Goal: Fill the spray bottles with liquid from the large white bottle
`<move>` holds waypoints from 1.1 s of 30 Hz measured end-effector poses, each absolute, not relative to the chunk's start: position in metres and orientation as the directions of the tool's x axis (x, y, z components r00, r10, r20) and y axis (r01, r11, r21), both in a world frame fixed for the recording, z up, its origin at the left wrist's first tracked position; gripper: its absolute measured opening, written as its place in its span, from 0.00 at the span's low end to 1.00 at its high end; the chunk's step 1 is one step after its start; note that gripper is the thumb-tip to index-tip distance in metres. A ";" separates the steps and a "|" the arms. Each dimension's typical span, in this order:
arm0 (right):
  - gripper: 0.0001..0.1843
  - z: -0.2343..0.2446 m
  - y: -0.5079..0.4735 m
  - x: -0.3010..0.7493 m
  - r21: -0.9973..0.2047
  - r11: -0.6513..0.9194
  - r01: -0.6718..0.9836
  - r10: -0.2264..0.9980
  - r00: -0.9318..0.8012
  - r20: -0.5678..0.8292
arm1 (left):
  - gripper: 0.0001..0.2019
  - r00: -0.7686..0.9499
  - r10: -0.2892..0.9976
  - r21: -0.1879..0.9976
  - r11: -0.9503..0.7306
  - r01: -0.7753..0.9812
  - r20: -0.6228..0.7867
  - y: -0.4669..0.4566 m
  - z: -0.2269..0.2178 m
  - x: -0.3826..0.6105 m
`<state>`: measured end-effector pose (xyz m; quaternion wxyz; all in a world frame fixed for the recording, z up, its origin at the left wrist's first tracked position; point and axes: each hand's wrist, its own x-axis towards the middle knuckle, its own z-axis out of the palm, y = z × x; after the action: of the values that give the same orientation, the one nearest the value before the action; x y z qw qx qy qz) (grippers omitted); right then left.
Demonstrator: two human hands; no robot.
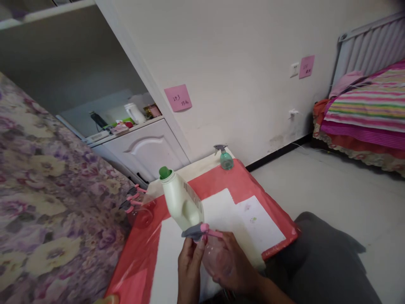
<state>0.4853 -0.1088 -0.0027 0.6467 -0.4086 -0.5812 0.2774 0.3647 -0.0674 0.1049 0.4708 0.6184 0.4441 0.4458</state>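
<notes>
1. Nearest to me, my right hand [236, 268] has its fingers wrapped round the body of the clear spray bottle [215, 253], clamped on it from the right and from below.
2. My left hand [189, 264] is just left of the bottle. Its fingers are drawn together and pinched on the grey-and-pink trigger head [196, 231], with the fingertips touching the collar.
3. So the spray bottle sits between my two hands, held over the near end of the surface [139, 257], with its head up and to the left.
4. The surface has a red cover, and white sheets [249, 221] lie flat across its middle.
5. Just behind the trigger head stands a white jug [182, 198] with a green cap. I cannot tell whether the two touch.
6. Left of the jug, at the surface's edge beside the floral bedcover [47, 181], are more clear bottles with pink triggers [139, 207].
7. At the far corner of the surface stands a teal spray bottle [226, 159].
8. Beyond that, a white cabinet [145, 147] is on the left and a pink note [178, 98] is on the wall.
9. Striped bedding [367, 109] lies far right.
</notes>
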 end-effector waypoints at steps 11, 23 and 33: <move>0.52 0.012 -0.120 0.492 -0.894 0.444 0.062 0.872 0.198 0.447 | 0.17 0.083 0.990 0.988 -0.124 0.088 0.117 -0.060 0.101 0.359; 0.54 0.001 -0.122 0.489 -0.858 0.474 0.196 0.825 0.241 0.511 | 0.17 0.066 0.992 0.960 -0.118 0.253 0.105 -0.060 0.111 0.359; 0.57 -0.001 -0.123 0.489 -0.846 0.436 0.305 0.818 0.257 0.514 | 0.22 0.038 0.995 0.965 -0.100 0.243 0.094 -0.066 0.118 0.368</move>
<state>0.4887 -0.1231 -0.0008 0.6236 -0.4895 -0.5738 0.2055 0.3676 -0.0659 0.1180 0.4160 0.5882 0.5261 0.4519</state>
